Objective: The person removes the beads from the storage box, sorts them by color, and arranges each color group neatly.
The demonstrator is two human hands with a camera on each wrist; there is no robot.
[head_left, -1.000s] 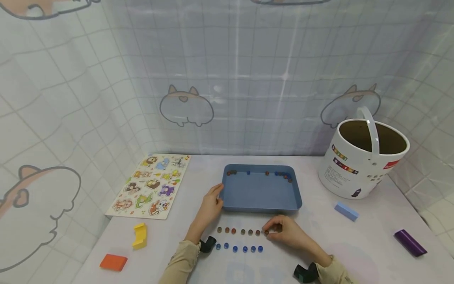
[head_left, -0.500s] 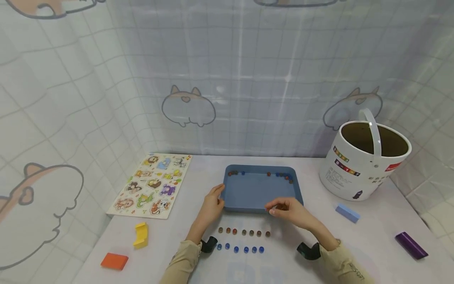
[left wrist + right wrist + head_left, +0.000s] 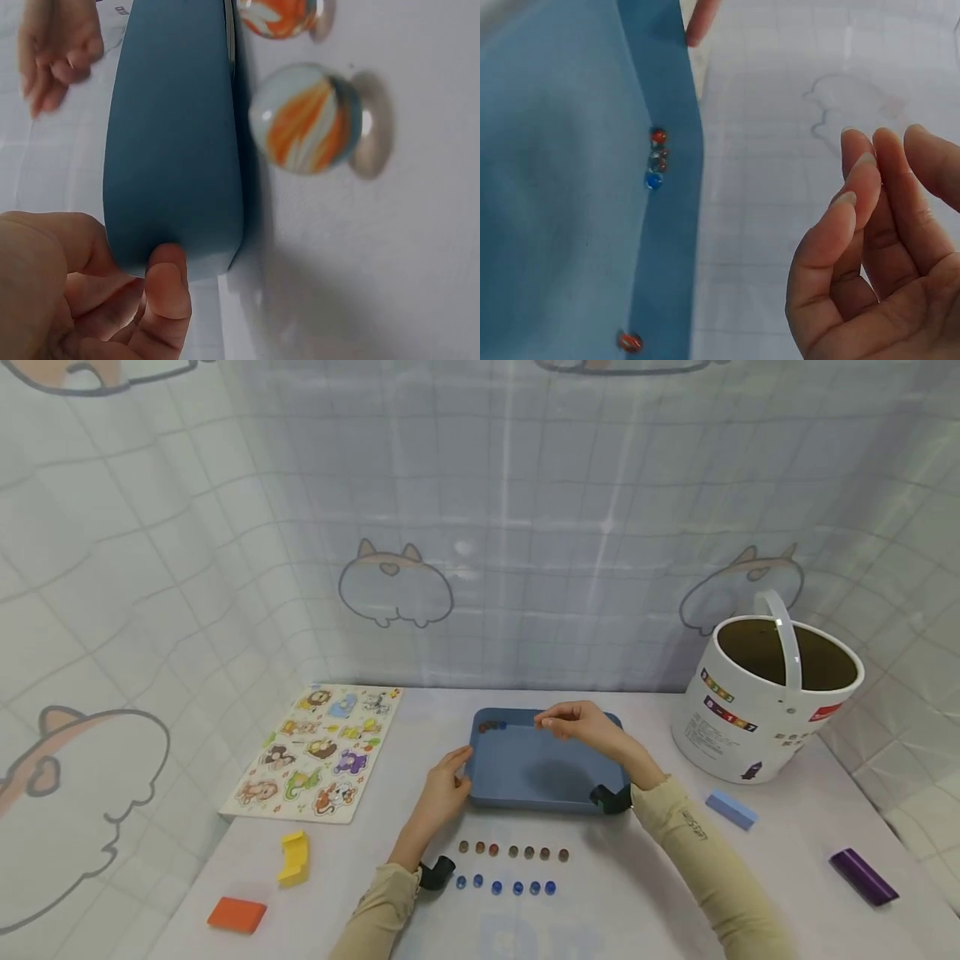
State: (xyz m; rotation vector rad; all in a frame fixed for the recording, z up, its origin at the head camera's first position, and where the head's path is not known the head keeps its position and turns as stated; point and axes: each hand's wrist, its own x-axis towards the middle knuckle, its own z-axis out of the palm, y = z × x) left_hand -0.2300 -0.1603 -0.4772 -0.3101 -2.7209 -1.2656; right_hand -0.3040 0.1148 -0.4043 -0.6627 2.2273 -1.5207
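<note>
**Marbles half sorted, right hand over the tray's far wall**

Marbles lie in two places. In front of the blue tray we see a row of seven orange-brown marbles and, just nearer to us, a row of six blue marbles. A small cluster of marbles sits in the tray's far corner at about 11 o'clock; the right wrist view shows a red, a dark and a blue one there against the wall, plus one more orange marble further along. So we judge the lining-up well under way but unfinished, with at least those few left inside.

Our left hand grips the tray's corner at about 8 o'clock, thumb curled against its outer wall. Our right hand hovers over the far wall at 12 o'clock, its fingertips drawn close together but pinching nothing that we can see.

That hand and forearm hide the tray's far right stretch, so we cannot count what remains there. The left wrist view cuts off all but two marbles.
</note>
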